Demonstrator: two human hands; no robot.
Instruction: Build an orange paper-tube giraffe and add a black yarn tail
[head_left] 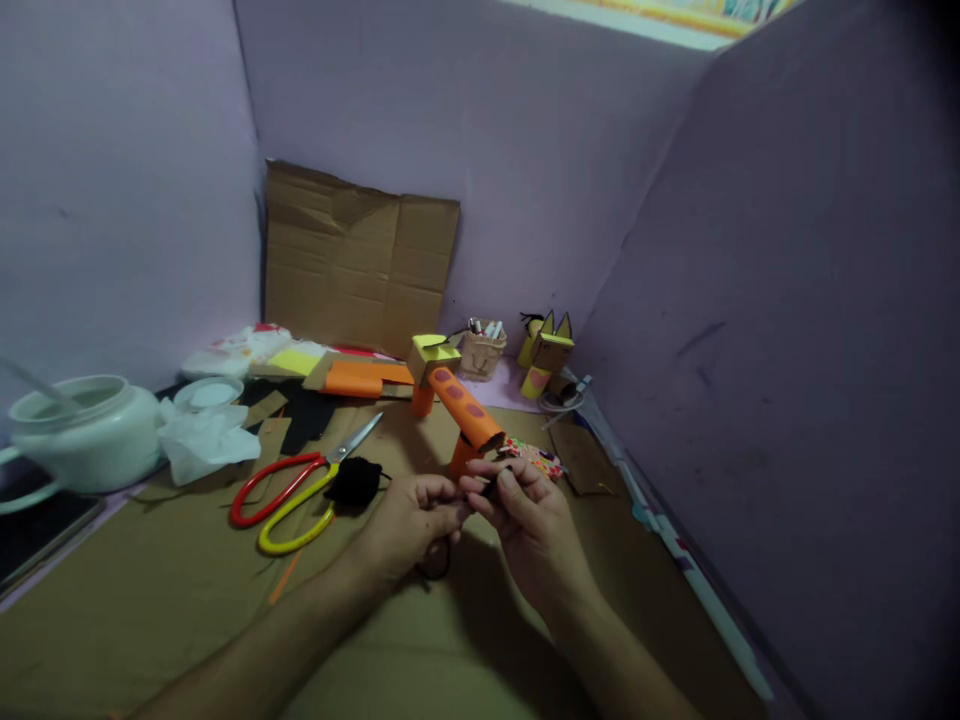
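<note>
The person's left hand (409, 525) and right hand (529, 520) meet fingertip to fingertip over the middle of the cardboard sheet (150, 610) that covers the work surface; between thumbs and forefingers they pinch a small dark scrap (489, 487), too small and shaded to identify further; both hands are curled closed around it, the right from the near side, the left from its own side; just beyond the fingertips stands an orange paper-roll animal (461, 405) with pink spots, a yellow box head and orange legs, its rear end almost touching the right fingers; a patterned paper strip (534, 457) lies at that rear end; to the left of the left hand lies a black fuzzy tuft (354, 482), touching the red-and-yellow scissors (300, 485), whose blades point toward the far edge; farther left, near the left edge, sit crumpled white tissue (204, 440) and a pale green pot (86, 430); along the far edge lie orange and yellow paper sheets (352, 375), a small cup of sticks (481, 350) and a yellow eared paper figure (546, 355); a creased cardboard panel (358, 262) leans upright against the far wall
</note>
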